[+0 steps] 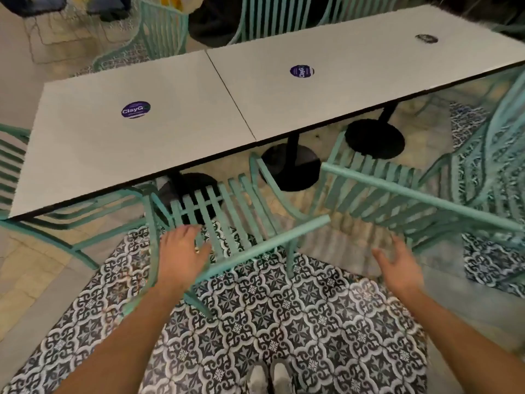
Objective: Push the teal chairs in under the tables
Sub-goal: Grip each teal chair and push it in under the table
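A person stands on a patterned black-and-white tile floor (284,322) facing a row of white-topped counters (136,137) set end to end, each carrying a round purple sticker (135,109). Directly ahead, a teal slatted metal chair (227,211) sits with its seat partly beneath the near counter's edge, its back rail (264,245) angled toward the viewer. The left hand (181,251) rests on the left end of that chair back, fingers spread and laid over the slats rather than wrapped round the rail. The right hand (397,265), blurred, hovers open with fingers splayed, gripping nothing, just short of the back of a second teal chair (397,194) that stands to the right, its seat pointing toward the neighbouring counter (355,69). Black pedestal bases (289,166) of the counters show beyond the two seats. More teal chairs line the far side (162,32), the left edge (11,157) and the right edge (488,166) of the scene. The toes of pale shoes (270,379) appear at the bottom of the frame.
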`<state>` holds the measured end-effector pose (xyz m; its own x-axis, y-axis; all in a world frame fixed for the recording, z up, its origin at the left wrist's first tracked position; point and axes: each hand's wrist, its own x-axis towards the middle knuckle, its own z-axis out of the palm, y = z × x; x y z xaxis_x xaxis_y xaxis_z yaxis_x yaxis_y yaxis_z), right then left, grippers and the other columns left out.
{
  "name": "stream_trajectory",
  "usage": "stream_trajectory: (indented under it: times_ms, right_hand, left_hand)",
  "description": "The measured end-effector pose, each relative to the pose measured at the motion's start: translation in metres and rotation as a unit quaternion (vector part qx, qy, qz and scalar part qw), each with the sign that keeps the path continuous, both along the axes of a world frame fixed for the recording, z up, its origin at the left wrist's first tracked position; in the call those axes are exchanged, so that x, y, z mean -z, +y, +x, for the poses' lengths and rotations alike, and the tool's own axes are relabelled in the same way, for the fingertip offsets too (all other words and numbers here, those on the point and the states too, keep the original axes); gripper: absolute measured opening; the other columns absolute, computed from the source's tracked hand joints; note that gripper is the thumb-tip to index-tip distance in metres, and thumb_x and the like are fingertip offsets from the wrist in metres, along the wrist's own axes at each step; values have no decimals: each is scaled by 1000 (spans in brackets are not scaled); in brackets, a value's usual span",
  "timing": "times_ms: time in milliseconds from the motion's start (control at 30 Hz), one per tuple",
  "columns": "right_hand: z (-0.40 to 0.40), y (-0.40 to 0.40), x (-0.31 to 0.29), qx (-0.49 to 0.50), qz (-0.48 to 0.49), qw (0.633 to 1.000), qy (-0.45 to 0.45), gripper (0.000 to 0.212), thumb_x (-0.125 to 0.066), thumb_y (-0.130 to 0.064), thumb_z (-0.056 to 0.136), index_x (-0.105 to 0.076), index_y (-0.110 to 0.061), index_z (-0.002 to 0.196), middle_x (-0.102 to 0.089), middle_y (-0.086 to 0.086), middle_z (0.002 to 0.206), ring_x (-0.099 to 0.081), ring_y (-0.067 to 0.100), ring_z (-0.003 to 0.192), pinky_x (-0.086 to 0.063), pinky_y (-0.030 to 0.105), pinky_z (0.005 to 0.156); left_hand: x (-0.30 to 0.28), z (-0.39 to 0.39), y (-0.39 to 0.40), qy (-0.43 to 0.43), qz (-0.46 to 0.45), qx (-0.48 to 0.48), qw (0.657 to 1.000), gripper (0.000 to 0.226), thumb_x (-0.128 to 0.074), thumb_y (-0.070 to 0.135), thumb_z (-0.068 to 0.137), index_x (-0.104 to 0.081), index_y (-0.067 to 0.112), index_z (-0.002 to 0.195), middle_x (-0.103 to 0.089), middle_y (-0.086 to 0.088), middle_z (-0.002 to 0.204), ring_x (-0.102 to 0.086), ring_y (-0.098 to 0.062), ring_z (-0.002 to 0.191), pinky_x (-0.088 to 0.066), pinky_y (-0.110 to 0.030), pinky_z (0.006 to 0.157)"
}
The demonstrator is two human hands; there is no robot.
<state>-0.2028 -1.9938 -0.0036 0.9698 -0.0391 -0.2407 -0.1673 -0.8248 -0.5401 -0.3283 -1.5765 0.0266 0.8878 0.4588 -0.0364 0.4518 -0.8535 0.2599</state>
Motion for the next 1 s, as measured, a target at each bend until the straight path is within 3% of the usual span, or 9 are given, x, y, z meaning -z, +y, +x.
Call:
stream_trajectory:
  times_ms: [67, 167, 400, 533, 667, 833, 1000]
  right_hand:
    - [-4, -24, -8, 8, -24, 999, -25, 89, -22, -84, 80, -17, -30, 150, -42, 15, 146, -57, 36, 116, -44, 60, 97]
    - [-8, -57, -32, 44, -53, 996, -49, 76, -38, -66, 89, -19, -25, 151, -32, 9, 152, -51, 32, 124, -40, 55, 103]
    - [29, -149, -43, 59, -103, 990, -77, 70, -46, -53, 94, -22, -19, 151, -30, 9, 154, -31, 31, 139, -32, 48, 111]
    - [78, -186, -37, 36, -119, 989, -79, 69, -47, -50, 94, -23, -17, 151, -31, 8, 153, -27, 26, 140, -26, 42, 115]
    - [131, -219, -32, -33, -160, 983, -81, 67, -44, -50, 95, -24, -17, 150, -32, 4, 152, -28, 23, 138, -24, 38, 113]
    - [182, -242, -11, -121, -148, 981, -36, 67, -43, -51, 95, -25, -19, 150, -29, 3, 153, -19, 25, 143, -19, 42, 117]
    - [204, -245, 11, -179, -194, 965, 2, 60, -28, -56, 97, -30, -24, 148, -40, 0, 147, -29, 21, 139, -15, 40, 117]
  left_hand:
    - [-7, 32, -25, -9, 6, 89, 996, 50, -56, 40, 94, -51, 16, 137, -54, -5, 135, -45, -26, 128, -26, -45, 115]
    - [-19, 79, -75, -12, 34, 211, 977, 51, -55, 39, 94, -51, 14, 138, -53, -5, 137, -43, -26, 132, -20, -44, 116]
    - [-41, 195, -207, -4, 92, 384, 919, 53, -50, 47, 93, -50, 19, 138, -51, -1, 138, -42, -22, 132, -21, -42, 117]
    - [-42, 258, -272, 17, 139, 425, 895, 54, -43, 49, 96, -45, 21, 141, -50, 0, 139, -42, -22, 131, -24, -42, 114]
    - [-29, 305, -322, 77, 166, 415, 891, 54, -41, 50, 97, -41, 21, 142, -48, -2, 139, -42, -23, 131, -24, -42, 112]
    - [-5, 340, -350, 162, 180, 408, 880, 64, -34, 58, 97, -31, 19, 148, -41, -6, 146, -38, -26, 134, -27, -41, 112]
    - [16, 355, -339, 209, 157, 380, 887, 64, -29, 63, 96, -38, 22, 143, -40, -4, 146, -39, -26, 133, -30, -43, 111]
